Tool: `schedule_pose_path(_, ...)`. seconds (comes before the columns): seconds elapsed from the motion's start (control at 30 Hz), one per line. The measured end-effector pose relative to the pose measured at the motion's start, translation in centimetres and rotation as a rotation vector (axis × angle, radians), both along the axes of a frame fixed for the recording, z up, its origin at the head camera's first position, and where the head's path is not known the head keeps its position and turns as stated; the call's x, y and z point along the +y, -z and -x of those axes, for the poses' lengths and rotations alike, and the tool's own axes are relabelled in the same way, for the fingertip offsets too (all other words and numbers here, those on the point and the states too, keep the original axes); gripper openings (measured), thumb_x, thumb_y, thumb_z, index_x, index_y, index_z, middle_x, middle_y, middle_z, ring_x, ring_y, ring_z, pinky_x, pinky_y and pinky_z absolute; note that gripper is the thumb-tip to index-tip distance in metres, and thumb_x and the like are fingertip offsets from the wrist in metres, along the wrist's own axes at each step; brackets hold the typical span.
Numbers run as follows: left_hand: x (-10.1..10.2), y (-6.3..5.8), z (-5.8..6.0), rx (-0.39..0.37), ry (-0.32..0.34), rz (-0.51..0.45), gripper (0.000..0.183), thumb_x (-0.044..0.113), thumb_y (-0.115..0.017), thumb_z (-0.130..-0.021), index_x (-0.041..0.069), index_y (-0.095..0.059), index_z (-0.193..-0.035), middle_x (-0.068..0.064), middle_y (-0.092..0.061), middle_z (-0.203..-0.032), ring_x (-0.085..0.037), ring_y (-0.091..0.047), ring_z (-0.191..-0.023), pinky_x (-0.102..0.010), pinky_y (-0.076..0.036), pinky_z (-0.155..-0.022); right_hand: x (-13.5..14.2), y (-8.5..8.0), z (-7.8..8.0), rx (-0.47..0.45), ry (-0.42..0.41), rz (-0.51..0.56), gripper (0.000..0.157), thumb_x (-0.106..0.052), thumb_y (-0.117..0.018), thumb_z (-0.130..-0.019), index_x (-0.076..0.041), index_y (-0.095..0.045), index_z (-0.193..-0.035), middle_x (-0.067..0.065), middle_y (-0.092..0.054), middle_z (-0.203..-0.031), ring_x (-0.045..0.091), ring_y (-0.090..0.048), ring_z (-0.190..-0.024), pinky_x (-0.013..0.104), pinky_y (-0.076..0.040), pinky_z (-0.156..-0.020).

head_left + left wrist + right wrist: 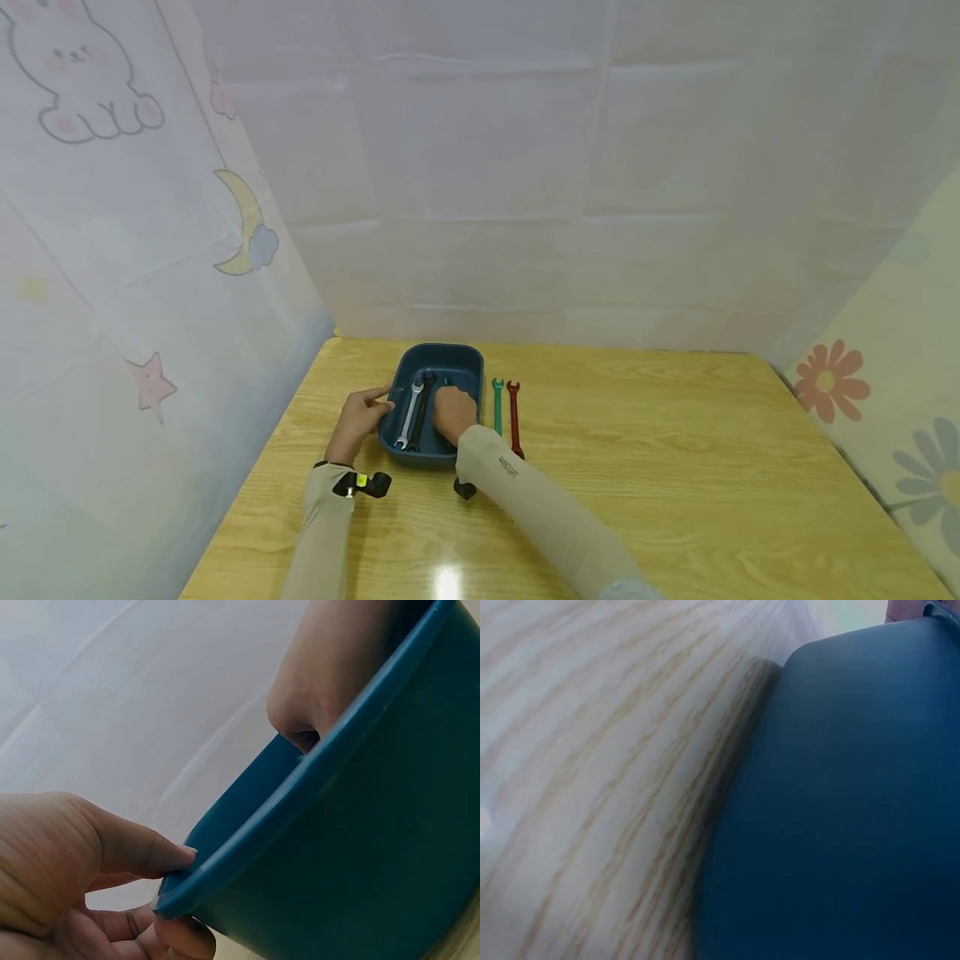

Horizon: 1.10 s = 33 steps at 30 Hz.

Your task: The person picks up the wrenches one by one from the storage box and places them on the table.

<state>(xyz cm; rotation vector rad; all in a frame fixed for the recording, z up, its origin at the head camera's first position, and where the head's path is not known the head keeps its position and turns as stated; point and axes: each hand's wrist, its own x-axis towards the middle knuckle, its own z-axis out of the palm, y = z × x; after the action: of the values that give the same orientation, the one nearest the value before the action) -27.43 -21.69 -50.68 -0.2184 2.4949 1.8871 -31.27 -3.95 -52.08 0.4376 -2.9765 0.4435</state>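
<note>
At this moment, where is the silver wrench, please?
In the head view, the silver wrench lies inside the blue container, toward its left side, just left of the black wrench and near the left hand.

I'm watching a light wood-grain table carrying a blue tub on its left part, near the far edge. Just right of the tub, a green wrench and a red wrench are lying side by side, apart, pointing away from me. A bright glare is shining on the wood near the front.
</note>
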Motion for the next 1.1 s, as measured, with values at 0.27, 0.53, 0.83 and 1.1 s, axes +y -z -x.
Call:
schedule_pose_path(0.27, 0.0, -0.2, 0.0, -0.009, 0.0, -0.008, 0.044, 0.002, -0.058, -0.098, 0.0, -0.055, -0.141, -0.029, -0.067, -0.105, -0.043, -0.067, -0.087, -0.036, -0.057, -0.063, 0.0, -0.3, -0.3, 0.013, 0.005, -0.001, 0.021, -0.009, -0.066, -0.093, -0.007, -0.068, -0.073, 0.01, -0.068, -0.075, 0.025, -0.067, -0.064, 0.038, -0.056, -0.055)
schedule_pose_path(0.53, -0.2, -0.3, 0.1, -0.011, 0.006, -0.015, 0.044, 0.002, -0.058, -0.098, 0.001, -0.055, -0.142, -0.03, -0.067, -0.106, -0.043, -0.067, -0.089, -0.039, -0.058, -0.067, -0.3, 0.2, 0.5, -0.019, 0.04, 0.03, 0.023, -0.009, -0.067, -0.093, -0.007, -0.065, -0.07, 0.009, -0.065, -0.069, 0.023, -0.065, -0.06, 0.036, -0.054, -0.053)
schedule_pose_path(0.83, -0.3, -0.2, 0.1, -0.018, 0.002, -0.022, 0.044, 0.002, -0.06, -0.097, 0.001, -0.056, -0.141, -0.026, -0.067, -0.1, -0.039, -0.066, -0.081, -0.031, -0.055, -0.06, -0.1, 0.0, 0.6, -0.072, 0.041, 0.1, 0.015, -0.005, -0.071, -0.088, -0.003, -0.068, -0.074, 0.011, -0.066, -0.071, 0.024, -0.065, -0.062, 0.037, -0.053, -0.052)
schedule_pose_path(1.1, -0.2, -0.2, 0.2, -0.027, 0.001, -0.021, 0.044, 0.002, -0.06, -0.098, 0.002, -0.056, -0.141, -0.026, -0.069, -0.097, -0.039, -0.066, -0.078, -0.03, -0.055, -0.059, 0.0, -0.3, 0.4, -0.085, 0.018, 0.135, 0.016, -0.005, -0.072, -0.087, -0.004, -0.066, -0.073, 0.008, -0.063, -0.069, 0.019, -0.059, -0.058, 0.032, -0.048, -0.051)
